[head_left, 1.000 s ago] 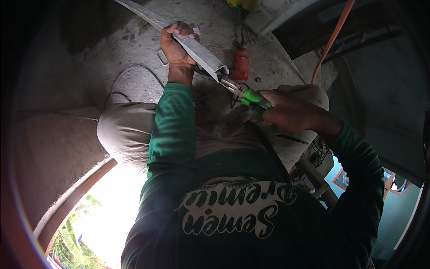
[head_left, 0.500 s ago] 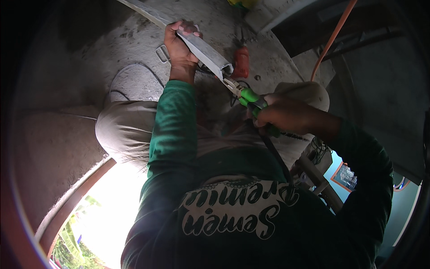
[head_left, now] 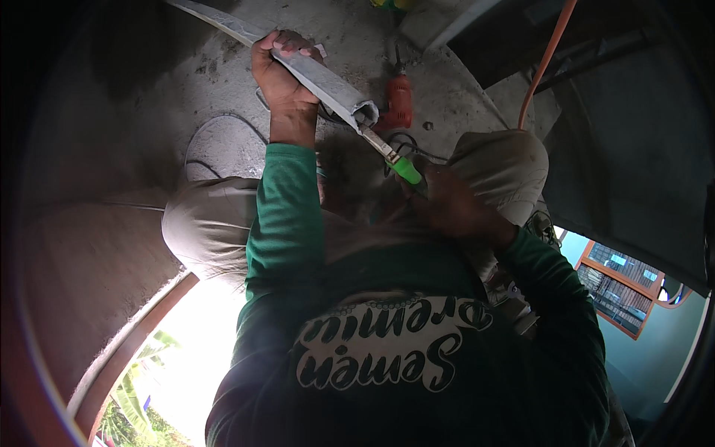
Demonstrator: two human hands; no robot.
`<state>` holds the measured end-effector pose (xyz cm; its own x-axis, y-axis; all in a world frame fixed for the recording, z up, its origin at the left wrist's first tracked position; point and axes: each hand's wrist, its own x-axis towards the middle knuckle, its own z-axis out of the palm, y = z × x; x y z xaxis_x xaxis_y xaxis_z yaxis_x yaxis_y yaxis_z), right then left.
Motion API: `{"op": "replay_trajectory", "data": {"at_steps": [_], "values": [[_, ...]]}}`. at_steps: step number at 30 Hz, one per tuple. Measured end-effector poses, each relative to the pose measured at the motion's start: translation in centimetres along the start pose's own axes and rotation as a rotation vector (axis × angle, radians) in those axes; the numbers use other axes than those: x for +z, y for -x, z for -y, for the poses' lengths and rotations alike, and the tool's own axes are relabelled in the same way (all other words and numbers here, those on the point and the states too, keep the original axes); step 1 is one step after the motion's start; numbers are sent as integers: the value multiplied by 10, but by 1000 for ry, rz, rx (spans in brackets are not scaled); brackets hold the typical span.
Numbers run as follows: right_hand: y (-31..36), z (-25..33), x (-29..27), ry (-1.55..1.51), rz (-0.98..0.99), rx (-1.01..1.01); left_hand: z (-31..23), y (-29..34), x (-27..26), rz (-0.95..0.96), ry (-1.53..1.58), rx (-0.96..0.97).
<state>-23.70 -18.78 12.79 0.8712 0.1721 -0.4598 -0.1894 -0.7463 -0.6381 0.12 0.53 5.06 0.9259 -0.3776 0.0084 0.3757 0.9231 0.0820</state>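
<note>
A long pale metal channel point(head_left: 328, 83) slants from the upper left down to the middle, its hollow cut end facing me. Around its upper part my left hand point(head_left: 287, 68) is wrapped, fingers over the top. Pliers point(head_left: 406, 170) with bright green handles are gripped in my right hand point(head_left: 450, 197). Their metal jaws touch the lower corner of the channel's end, seen edge-on. The right fingers are in shadow and partly hidden behind the hand.
A red power drill point(head_left: 398, 100) lies on the rough concrete floor point(head_left: 167, 97) just beyond the channel's end. Dark cable point(head_left: 201, 134) loops across the floor at left. An orange hose or rod point(head_left: 547, 63) slants down at upper right. My bent knees point(head_left: 499, 167) flank the work.
The right hand has swung lower and inward, turning the pliers so they show edge-on at the channel's end. My left hand and the channel have shifted slightly left.
</note>
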Motion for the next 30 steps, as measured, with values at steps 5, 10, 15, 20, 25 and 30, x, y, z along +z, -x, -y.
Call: {"op": "replay_trajectory", "data": {"at_steps": [5, 10, 15, 20, 25, 30], "values": [[19, 24, -22, -75, 8, -101, -7, 1, 22, 62, 152, -67], [42, 30, -46, -461, 209, 8, -16, 2, 37, 98, 208, -107], [54, 23, -42, -575, 196, -38, -11, 10, 40, 136, 161, -31], [80, 9, -49, -749, -75, 17, -7, 10, 38, 130, 186, -27], [112, -28, -85, -1135, -382, -114, -10, 0, 32, -160, -138, 88], [146, -127, -107, -838, -807, 119, 11, 3, 20, -150, -465, 184]]}}
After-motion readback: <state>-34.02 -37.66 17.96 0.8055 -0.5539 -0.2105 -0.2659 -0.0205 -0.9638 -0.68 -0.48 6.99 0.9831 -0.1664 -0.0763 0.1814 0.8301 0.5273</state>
